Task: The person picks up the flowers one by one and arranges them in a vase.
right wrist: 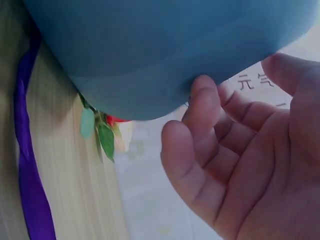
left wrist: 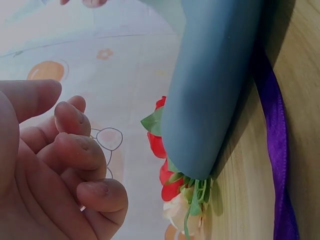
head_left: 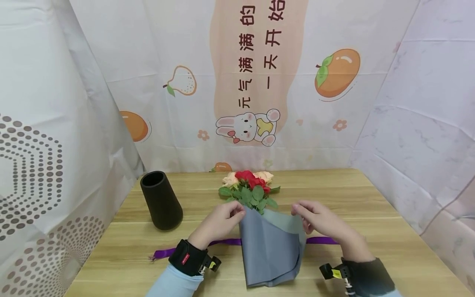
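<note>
A bouquet of red and cream flowers with green leaves lies on the table, its stems inside blue-grey wrapping paper. The paper's left side is folded over; its right side stands up, showing a paler inside. At the upper left edge of the paper is my left hand, its fingers loosely bent and holding nothing in the left wrist view. My right hand is at the raised right edge, with fingertips against the paper and thumb apart from the fingers. A purple ribbon runs crosswise underneath the paper.
A black vase stands at the left of the wooden table. Printed cloth hangs behind the table's far edge, and more cloth rises along both sides.
</note>
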Available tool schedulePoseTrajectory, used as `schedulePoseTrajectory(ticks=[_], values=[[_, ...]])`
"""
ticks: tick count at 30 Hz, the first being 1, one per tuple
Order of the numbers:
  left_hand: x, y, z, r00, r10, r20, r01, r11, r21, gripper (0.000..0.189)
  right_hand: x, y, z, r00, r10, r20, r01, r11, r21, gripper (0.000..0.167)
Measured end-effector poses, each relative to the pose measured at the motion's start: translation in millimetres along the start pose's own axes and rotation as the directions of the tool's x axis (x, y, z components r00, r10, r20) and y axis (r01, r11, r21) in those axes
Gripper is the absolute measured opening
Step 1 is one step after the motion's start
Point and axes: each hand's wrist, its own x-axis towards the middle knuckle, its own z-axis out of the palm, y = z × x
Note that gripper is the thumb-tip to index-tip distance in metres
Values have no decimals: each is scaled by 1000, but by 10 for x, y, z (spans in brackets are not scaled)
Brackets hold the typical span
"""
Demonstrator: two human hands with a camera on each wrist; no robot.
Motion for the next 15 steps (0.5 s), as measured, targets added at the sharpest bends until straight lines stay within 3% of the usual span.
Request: schedulePoseTrajectory(ticks=[6, 10, 15], values=[[-11, -22, 7, 1000, -6, -7, 6, 1000, 1, 25, -89, 71, -143, 999, 44, 2, -44, 998, -35, 41], [-17, -21, 10, 1000, -13, -6, 13, 1000, 5, 20, -173, 138, -233, 997, 61, 46, -58, 997, -59, 37], [-21, -20, 6, 1000, -15, -5, 15, 1000, 5, 18, -273, 199, -359, 994, 38, 104, -22, 989, -148, 29]])
